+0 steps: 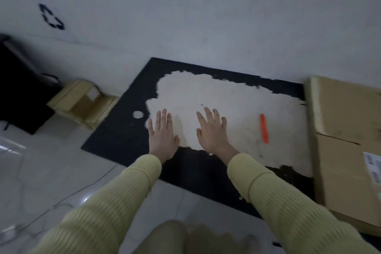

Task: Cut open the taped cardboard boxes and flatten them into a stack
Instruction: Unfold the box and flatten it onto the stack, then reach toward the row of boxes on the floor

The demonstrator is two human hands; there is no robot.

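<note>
My left hand (162, 134) and my right hand (212, 130) reach forward over a black mat (115, 136) with a large worn white patch, fingers spread and empty. An orange cutter (264, 128) lies on the white patch, to the right of my right hand and apart from it. A large cardboard box (346, 142) with a shipping label sits at the right edge of the mat. Smaller cardboard boxes (82, 103) rest by the wall at the left.
A white wall (206, 16) with a black recycling symbol (51, 16) rises behind the mat. A dark object (18, 84) stands at far left. Thin cables (61, 204) run over the tiled floor at lower left. My knees show at the bottom.
</note>
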